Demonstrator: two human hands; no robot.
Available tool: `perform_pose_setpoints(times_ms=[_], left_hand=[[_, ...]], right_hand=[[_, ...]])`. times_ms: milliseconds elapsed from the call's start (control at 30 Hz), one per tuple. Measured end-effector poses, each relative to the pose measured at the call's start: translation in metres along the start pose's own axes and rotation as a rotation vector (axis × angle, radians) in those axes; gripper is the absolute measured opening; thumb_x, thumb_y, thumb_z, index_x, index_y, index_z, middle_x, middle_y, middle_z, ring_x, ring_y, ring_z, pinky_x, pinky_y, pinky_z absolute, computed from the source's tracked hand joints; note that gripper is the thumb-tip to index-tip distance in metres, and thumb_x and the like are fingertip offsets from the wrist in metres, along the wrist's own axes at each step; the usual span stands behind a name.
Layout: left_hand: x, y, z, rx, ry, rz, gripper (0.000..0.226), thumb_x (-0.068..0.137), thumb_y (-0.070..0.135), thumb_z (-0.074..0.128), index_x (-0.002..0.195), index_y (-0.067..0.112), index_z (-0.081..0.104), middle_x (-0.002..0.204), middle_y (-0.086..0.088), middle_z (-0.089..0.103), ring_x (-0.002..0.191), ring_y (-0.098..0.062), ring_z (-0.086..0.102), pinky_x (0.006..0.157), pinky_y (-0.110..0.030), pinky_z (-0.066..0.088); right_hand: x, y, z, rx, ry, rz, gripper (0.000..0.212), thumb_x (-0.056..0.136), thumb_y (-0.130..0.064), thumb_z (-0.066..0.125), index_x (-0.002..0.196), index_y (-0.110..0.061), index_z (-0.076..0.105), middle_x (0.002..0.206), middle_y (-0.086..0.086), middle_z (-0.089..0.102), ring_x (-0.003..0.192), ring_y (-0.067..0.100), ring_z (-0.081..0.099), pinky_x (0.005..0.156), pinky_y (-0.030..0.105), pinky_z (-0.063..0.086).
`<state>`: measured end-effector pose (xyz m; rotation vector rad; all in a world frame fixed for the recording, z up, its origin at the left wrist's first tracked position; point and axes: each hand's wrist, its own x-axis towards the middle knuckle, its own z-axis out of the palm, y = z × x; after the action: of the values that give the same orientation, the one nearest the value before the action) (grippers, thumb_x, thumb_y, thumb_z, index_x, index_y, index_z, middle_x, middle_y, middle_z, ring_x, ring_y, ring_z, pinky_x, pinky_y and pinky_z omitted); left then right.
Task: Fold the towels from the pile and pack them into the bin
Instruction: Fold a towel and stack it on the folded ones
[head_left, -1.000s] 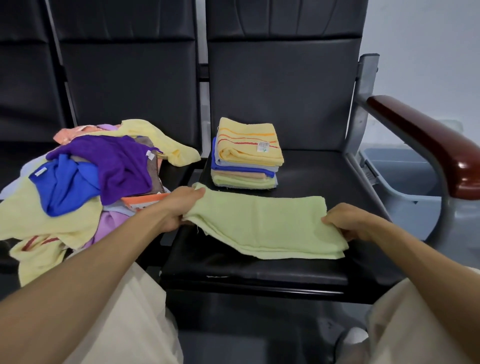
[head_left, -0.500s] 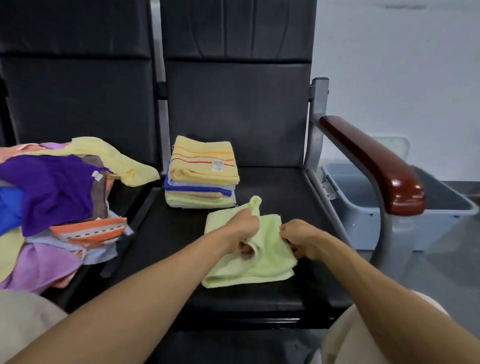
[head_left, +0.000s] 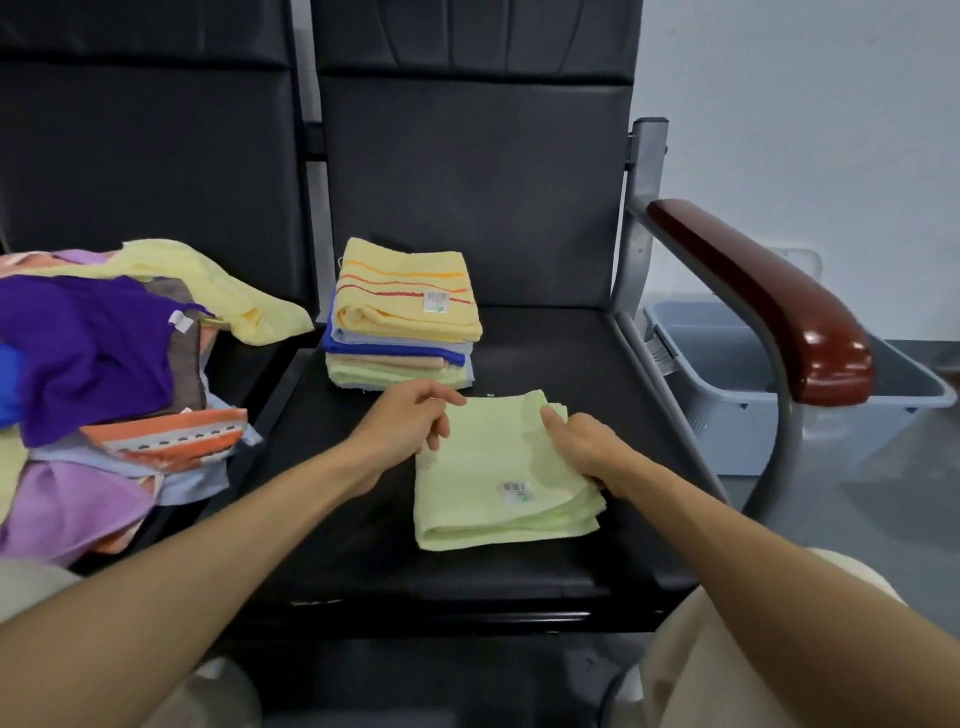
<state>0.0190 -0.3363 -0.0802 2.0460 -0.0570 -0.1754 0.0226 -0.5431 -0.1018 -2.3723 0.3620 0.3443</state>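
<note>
Towel-folding on a chair seat (head_left: 550, 343): left hand (head_left: 410, 426) rested loose-fingered on the green towel (head_left: 483, 467), right hand (head_left: 587, 447) gripped its layered edge; squared corners should stack neatly.

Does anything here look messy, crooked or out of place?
Nothing looks spilled or damaged. The green towel is folded a little unevenly: its layers fan out along the right edge instead of lining up. One yellow towel trails off the pile toward the other seat.
</note>
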Motion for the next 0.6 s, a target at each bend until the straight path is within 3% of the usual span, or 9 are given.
perform_pose_setpoints(times_ms=[67, 167, 333, 467, 533, 600], left_hand=[[-0.003, -0.011, -0.011, 0.031, -0.006, 0.022, 0.028, 0.100, 0.012, 0.042, 0.097, 0.024, 0.067, 0.078, -0.001, 0.062, 0.070, -0.011, 0.057, 0.067, -0.025, 0.045], [-0.004, -0.029, -0.015, 0.041, -0.065, 0.048, 0.027, 0.099, 0.013, 0.044, 0.096, 0.025, 0.068, 0.078, 0.001, 0.062, 0.071, -0.010, 0.058, 0.074, -0.026, 0.048], [-0.001, -0.041, -0.016, -0.027, -0.068, -0.015, 0.025, 0.097, 0.013, 0.044, 0.100, 0.023, 0.066, 0.085, 0.002, 0.062, 0.075, -0.008, 0.059, 0.072, -0.023, 0.046], [0.003, -0.039, -0.011, 0.031, -0.018, 0.001, 0.025, 0.097, 0.022, 0.047, 0.121, 0.024, 0.054, 0.111, 0.003, 0.055, 0.096, -0.010, 0.056, 0.076, -0.024, 0.044], [0.001, -0.038, -0.006, 0.029, 0.024, 0.031, 0.040, 0.098, 0.028, 0.049, 0.136, 0.021, 0.040, 0.122, 0.003, 0.045, 0.102, -0.011, 0.053, 0.081, -0.024, 0.043], [-0.002, -0.037, -0.002, -0.132, 0.021, -0.057, 0.059, 0.097, 0.036, 0.052, 0.147, 0.018, 0.026, 0.135, 0.001, 0.038, 0.116, -0.016, 0.051, 0.096, -0.029, 0.044]], right_hand=[[0.001, -0.002, 0.006, -0.084, 0.002, -0.012, 0.067, 0.102, -0.051, 0.020, 0.139, 0.000, 0.043, 0.141, 0.016, 0.047, 0.126, 0.030, 0.048, 0.101, 0.036, 0.038], [0.009, -0.005, 0.013, -0.176, 0.013, 0.007, 0.069, 0.098, -0.056, 0.031, 0.135, 0.001, 0.046, 0.132, 0.015, 0.053, 0.113, 0.028, 0.055, 0.084, 0.031, 0.042], [0.013, -0.016, 0.018, -0.295, 0.094, -0.039, 0.053, 0.103, -0.036, 0.034, 0.138, 0.003, 0.030, 0.127, 0.019, 0.051, 0.094, 0.029, 0.053, 0.073, 0.033, 0.039], [0.001, -0.034, 0.006, -0.100, 0.124, -0.263, 0.028, 0.103, -0.032, 0.035, 0.114, -0.008, 0.045, 0.100, 0.006, 0.053, 0.081, 0.020, 0.052, 0.067, 0.034, 0.041], [-0.013, -0.048, -0.002, 0.102, 0.090, -0.405, 0.020, 0.103, -0.030, 0.039, 0.108, -0.015, 0.051, 0.095, 0.000, 0.056, 0.084, 0.018, 0.055, 0.073, 0.033, 0.045], [-0.029, -0.063, -0.010, 0.321, 0.039, -0.473, 0.019, 0.103, -0.029, 0.041, 0.108, -0.019, 0.057, 0.093, -0.002, 0.060, 0.081, 0.013, 0.058, 0.073, 0.031, 0.050]])
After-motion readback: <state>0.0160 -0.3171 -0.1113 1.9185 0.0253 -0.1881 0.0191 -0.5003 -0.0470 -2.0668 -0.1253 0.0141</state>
